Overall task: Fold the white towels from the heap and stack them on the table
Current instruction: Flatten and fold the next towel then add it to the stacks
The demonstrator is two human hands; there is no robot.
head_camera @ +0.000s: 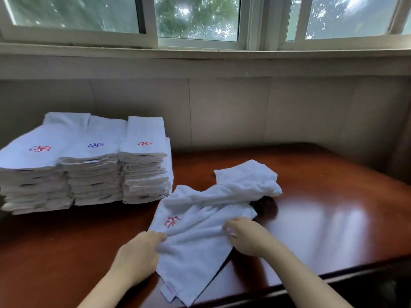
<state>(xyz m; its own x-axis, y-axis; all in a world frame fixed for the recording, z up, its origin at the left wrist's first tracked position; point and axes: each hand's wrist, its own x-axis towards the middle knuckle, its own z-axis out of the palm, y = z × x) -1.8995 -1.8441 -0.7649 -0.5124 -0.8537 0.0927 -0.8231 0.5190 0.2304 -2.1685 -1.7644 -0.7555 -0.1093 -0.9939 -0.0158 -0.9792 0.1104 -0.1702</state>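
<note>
Right at the near edge, the left hand pinches the left border of one white towel, fingers curled into the cloth, while the right hand grips the same towel's right side, thumb and fingers closed on a gathered fold. That towel lies partly spread on the dark red-brown table, rumpled rather than flat, its far end bunched up in a loose hump away from the person and its near corner hanging just over the table's front edge, where a small label shows. One red embroidered emblem sits on it, just beyond the left hand. Off to the left, near the towel but apart from it, stand three stacks of folded towels side by side and touching, set against the wall; each top towel carries one emblem, the left red and blue, the middle blue, the right red. I cannot count the layers in each stack surely. Behind the table runs a pale panelled wall, and above it a window with green leaves outside.
</note>
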